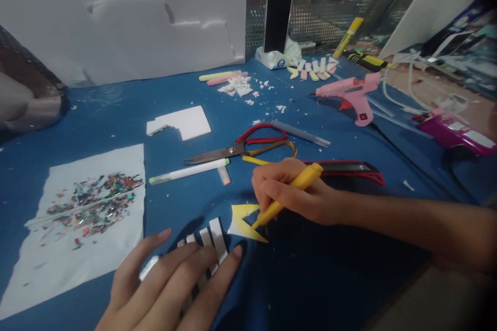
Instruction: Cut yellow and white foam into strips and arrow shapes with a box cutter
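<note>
Head view, lower centre: right hand (289, 191) pinching yellow marker (287, 194), tip on yellow foam piece (243, 221); left hand (174, 284) spread flat over white strips (213, 235) just beside; foam likely light, soft, easily torn, best pinned near edges.

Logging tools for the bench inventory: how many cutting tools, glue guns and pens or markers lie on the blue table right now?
Cutting tools: 2, the scissors and the red-and-black utility knife.
Glue guns: 1, the pink glue gun.
Pens or markers: 3, the yellow marker in the right hand, the white pen, the yellow highlighter at the back.
Total: 6.
</note>
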The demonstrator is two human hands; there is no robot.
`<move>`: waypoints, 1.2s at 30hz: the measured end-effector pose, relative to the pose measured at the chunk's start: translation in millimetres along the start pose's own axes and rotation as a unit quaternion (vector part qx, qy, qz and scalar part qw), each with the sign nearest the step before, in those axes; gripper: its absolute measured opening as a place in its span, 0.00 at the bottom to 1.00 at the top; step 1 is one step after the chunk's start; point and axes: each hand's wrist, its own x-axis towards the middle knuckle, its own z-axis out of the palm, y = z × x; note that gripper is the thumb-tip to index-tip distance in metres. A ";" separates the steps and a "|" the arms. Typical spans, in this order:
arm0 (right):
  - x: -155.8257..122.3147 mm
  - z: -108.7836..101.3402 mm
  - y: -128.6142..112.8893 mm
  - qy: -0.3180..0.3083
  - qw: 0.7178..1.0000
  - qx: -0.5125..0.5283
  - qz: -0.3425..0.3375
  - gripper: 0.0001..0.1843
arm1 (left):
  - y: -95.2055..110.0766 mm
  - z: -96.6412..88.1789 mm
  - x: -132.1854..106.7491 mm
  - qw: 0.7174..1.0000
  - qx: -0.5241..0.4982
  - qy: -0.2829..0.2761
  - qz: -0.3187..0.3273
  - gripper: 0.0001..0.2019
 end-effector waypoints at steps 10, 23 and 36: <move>1.0 1.4 -5.3 -0.030 0.999 -0.040 0.005 0.22 | -6.0 2.6 2.1 0.994 0.050 -0.065 0.067 0.35; -0.6 0.9 -2.8 -0.034 0.999 -0.025 0.008 0.20 | -9.0 4.3 -5.1 0.995 0.033 -0.027 0.086 0.21; -2.3 0.7 -0.1 0.104 0.993 -0.016 -0.051 0.20 | -4.3 5.8 -0.1 0.997 0.047 -0.035 0.057 0.23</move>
